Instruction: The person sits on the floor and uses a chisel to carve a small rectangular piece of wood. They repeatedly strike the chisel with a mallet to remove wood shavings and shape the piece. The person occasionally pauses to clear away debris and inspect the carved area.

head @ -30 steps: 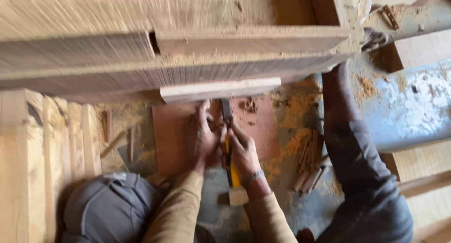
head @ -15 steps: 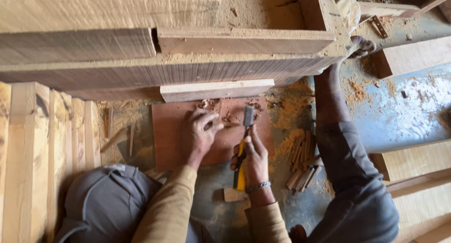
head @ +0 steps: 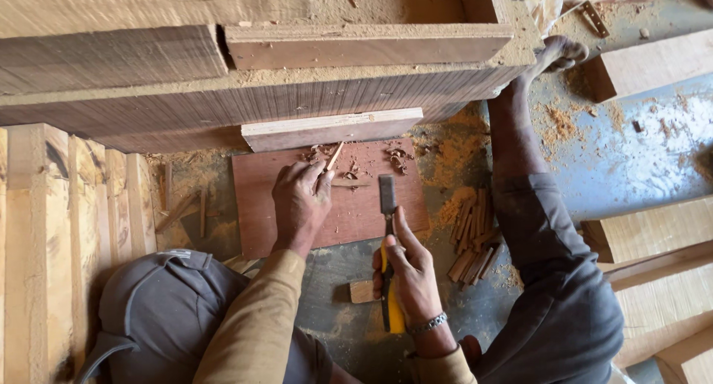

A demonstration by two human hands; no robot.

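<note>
My left hand [head: 301, 202] rests on a reddish flat board [head: 256, 206] on the floor and pinches a thin wood sliver [head: 334, 156] that stands tilted near the board's far edge. To its right, my right hand [head: 412, 272] grips a chisel [head: 387, 194] by its yellow handle. The flat steel blade lies on the board and points away from me. Small wood chips [head: 397, 155] are scattered at the far edge of the board. A small wooden block [head: 362, 291] lies on the floor just left of my right hand.
A plywood strip [head: 330, 128] leans under heavy timber beams [head: 223, 94] beyond the board. A bundle of short wooden sticks [head: 471, 239] lies to the right. A leg in dark trousers [head: 549, 280] ends in a bare foot [head: 561, 53]. Planks [head: 44, 228] stand left; a grey cap [head: 163, 310] is nearby.
One second ago both hands were together around the chisel at the board's middle. They have moved apart: the left hand now holds a sliver, the right holds the chisel alone.
</note>
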